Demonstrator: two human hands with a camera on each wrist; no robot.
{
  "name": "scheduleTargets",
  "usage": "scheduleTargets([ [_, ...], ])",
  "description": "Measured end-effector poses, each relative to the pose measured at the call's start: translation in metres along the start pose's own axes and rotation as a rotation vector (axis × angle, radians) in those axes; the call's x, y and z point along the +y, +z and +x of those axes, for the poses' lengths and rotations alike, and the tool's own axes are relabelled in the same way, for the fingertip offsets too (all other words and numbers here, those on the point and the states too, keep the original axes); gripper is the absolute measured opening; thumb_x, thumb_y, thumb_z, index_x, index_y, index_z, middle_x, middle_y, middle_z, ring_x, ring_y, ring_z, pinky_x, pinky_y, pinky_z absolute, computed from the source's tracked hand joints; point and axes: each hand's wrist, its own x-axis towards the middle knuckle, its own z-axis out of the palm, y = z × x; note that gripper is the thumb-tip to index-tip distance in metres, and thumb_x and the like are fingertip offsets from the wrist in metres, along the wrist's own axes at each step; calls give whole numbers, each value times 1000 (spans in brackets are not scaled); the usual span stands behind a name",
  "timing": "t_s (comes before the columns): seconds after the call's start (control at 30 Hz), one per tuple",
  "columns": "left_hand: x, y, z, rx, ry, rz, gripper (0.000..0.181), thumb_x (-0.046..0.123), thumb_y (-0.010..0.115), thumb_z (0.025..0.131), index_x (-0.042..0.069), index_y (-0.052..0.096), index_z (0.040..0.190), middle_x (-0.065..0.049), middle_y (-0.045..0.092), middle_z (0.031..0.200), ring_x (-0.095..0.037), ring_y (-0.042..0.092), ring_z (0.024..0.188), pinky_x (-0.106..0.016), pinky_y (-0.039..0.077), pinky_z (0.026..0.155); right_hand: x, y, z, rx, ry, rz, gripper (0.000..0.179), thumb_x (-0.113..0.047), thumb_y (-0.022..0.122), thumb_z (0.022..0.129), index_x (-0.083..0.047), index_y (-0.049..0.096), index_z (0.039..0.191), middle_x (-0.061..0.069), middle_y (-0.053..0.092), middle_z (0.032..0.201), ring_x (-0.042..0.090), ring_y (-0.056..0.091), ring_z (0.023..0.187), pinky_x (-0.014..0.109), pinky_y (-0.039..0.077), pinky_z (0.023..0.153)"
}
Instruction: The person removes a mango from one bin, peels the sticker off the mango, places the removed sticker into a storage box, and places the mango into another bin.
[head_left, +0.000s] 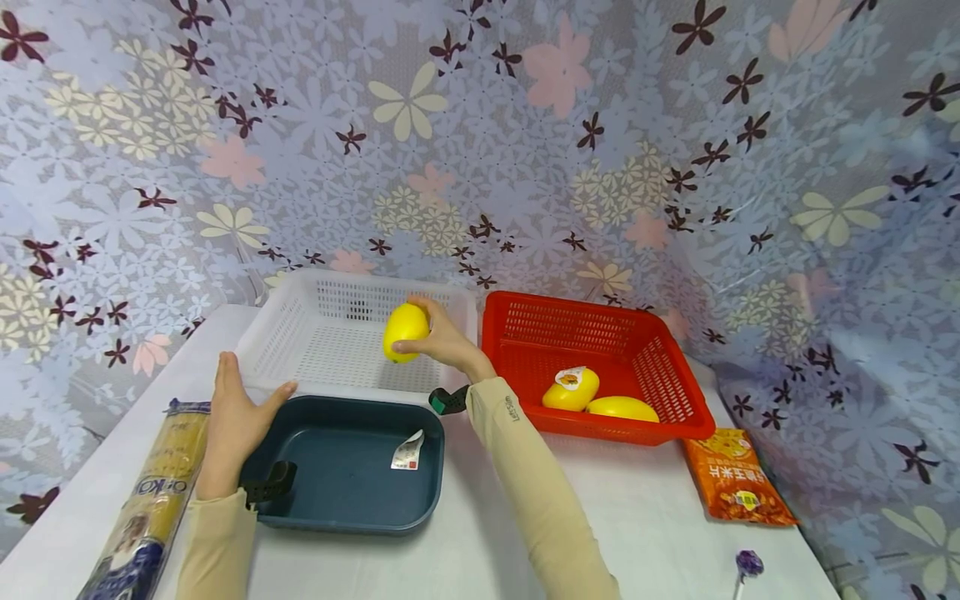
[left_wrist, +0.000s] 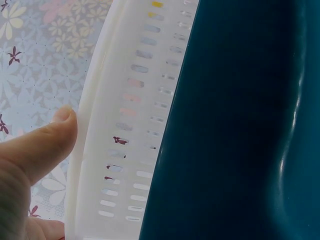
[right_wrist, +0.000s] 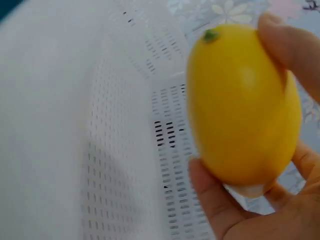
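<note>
Over the white basket, our right hand grips a yellow fruit.
Its long axis leans near upright; our left hand, farther off, is outspread.

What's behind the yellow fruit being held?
In the head view, the white basket is behind the yellow fruit. Whatever the fruit and right hand cover there is hidden.

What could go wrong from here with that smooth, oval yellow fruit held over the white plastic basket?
The right hand grips the yellow fruit with thumb and fingertips; its rounded, smooth skin might slip, dropping it into the white basket.

The beige sleeve runs close by the red plastic basket, so it could brush the rim.

The dark blue rectangular tray sits close in front, so shifting the white basket might nudge it.
</note>
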Motion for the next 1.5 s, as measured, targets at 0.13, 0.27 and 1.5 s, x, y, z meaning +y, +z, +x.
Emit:
scheduleTargets([
  [0.13,-1,-1,0,3,-5,-1,106,34,68,89,-8,-9,150,-32,-9,158,-50,0,146,-62,11,117,2,1,6,-33,47,-3,82,-24,76,82,-18,30,150,7,33,152,28,44,126,45,42,106],
  [0.27,-2,-2,0,-5,-14,2,106,36,66,90,-7,-9,150,-30,-10,158,-48,-1,147,-61,10,117,3,2,15,-51,65,-2,81,-25,75,83,-17,30,150,8,36,150,29,45,124,45,43,105],
  [1.5,-3,0,4,-3,-9,2,105,35,67,90,-8,-7,151,-31,-8,158,-48,1,147,-62,12,116,9,34,51,-455,382,99,60,-16,53,98,-12,28,153,8,23,161,38,31,143,50,30,116],
])
